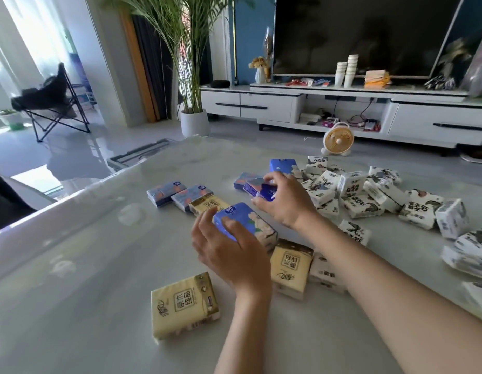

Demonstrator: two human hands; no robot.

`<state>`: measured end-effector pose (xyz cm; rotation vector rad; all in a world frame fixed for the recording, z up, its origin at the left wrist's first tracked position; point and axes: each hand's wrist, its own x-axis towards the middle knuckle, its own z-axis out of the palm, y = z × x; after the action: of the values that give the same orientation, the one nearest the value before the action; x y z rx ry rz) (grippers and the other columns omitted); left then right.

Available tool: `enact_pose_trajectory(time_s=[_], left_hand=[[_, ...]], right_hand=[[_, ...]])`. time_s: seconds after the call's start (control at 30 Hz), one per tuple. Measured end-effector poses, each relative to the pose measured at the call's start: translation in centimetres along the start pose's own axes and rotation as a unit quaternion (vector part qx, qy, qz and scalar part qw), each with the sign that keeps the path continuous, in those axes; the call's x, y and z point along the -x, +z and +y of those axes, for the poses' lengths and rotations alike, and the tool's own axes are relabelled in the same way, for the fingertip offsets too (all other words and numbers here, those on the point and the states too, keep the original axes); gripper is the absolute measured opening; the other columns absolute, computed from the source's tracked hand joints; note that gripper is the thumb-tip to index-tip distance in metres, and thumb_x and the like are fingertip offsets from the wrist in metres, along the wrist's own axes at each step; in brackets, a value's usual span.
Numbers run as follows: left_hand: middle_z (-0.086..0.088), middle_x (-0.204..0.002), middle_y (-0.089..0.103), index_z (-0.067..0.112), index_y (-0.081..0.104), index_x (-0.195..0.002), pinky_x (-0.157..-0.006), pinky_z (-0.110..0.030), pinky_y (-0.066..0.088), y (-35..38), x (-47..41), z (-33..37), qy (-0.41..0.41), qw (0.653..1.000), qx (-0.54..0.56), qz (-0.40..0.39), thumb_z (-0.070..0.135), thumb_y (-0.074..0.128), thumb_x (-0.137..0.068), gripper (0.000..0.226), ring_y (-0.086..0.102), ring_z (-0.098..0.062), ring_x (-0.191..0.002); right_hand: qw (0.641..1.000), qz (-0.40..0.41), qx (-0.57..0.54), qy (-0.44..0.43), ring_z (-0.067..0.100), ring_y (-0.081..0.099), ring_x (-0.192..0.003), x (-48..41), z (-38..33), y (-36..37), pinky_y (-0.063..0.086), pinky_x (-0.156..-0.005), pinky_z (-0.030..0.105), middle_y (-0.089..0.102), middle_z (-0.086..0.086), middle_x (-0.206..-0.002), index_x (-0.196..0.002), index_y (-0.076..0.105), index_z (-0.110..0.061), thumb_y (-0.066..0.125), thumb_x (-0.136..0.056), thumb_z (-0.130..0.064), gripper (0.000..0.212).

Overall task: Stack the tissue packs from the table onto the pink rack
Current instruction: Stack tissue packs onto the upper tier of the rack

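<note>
Two hands: both work over the pale glossy table [86, 265], each grasping one tissue pack.
Left hand [229, 255]: grips the flowered blue pack [243, 221] at its near end, thumb on the top face, fingers curled at its left edge.
Right hand [285, 201]: just behind the flowered blue pack, fingers curled over a dark blue pack [261, 188], thumb at that pack's near edge.
Flowered blue pack: mid-table and tilted; I cannot tell whether its far end rests on anything.
Upright blue pack [284, 166]: farther behind the flowered blue pack, beyond the right hand's fingertips.
Blue-and-orange packs [166, 192]: two side by side, behind and to the left of the flowered blue pack.
Gold-topped cream pack [207, 206]: just left of the flowered blue pack's far end, touching the nearer blue-and-orange pack.
Near cream pack [184, 306]: in front and to the left of the flowered blue pack, lying flat and apart from the others.
Second cream pack [291, 267]: just in front and to the right of the flowered blue pack, between the two forearms.
White ink-printed packs [369, 195]: a loose heap to the right of the flowered blue pack, some upright, some flat.
Room: far behind the flowered blue pack are a television [363, 33], a white cabinet [261, 103] with stacked paper cups [347, 68], a small fan [338, 139] on the floor and a potted palm [185, 49].
</note>
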<state>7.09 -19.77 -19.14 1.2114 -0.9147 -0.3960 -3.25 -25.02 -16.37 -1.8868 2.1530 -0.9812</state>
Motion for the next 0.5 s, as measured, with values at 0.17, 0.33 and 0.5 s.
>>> enact_pose_trajectory(time_s=[0.17, 0.33, 0.5], left_hand=[[-0.008, -0.088, 0.060, 0.004, 0.059, -0.100, -0.079, -0.030, 0.041, -0.5, 0.4, 3.6, 0.067, 0.988, 0.140, -0.014, 0.029, 0.034, -0.089, 0.037, 0.049, -0.017, -0.080], [0.009, -0.106, 0.059, 0.030, 0.051, -0.112, -0.075, -0.017, 0.044, -5.0, 8.7, 11.2, 0.155, 0.884, 0.285, -0.336, 0.051, 0.038, -0.091, 0.032, 0.059, -0.009, -0.093], [0.003, -0.118, 0.055, 0.041, 0.061, -0.097, -0.073, -0.024, 0.049, -9.9, 16.8, 17.0, 0.096, 0.810, 0.333, -0.473, 0.031, 0.058, -0.072, 0.027, 0.058, -0.029, -0.103]], right_hand=[[0.993, 0.094, -0.041, -0.055, 0.018, 0.050, -0.107, 9.1, -2.2, -8.5, 0.046, -0.089, 0.038, 0.052, 0.004, -0.118, -0.128, 0.042, -0.022, 0.078, -0.067, -0.040, 0.073], [0.982, 0.163, 0.061, -0.077, 0.013, 0.050, -0.104, 20.6, -2.5, -16.4, 0.047, -0.086, 0.032, 0.053, -0.006, -0.114, -0.128, 0.039, -0.028, 0.063, -0.073, -0.056, 0.067], [0.968, 0.202, 0.137, -0.059, 0.009, 0.050, -0.101, 30.2, -2.4, -23.7, 0.040, -0.086, 0.021, 0.050, -0.007, -0.108, -0.127, 0.040, -0.028, 0.054, -0.074, -0.049, 0.058]])
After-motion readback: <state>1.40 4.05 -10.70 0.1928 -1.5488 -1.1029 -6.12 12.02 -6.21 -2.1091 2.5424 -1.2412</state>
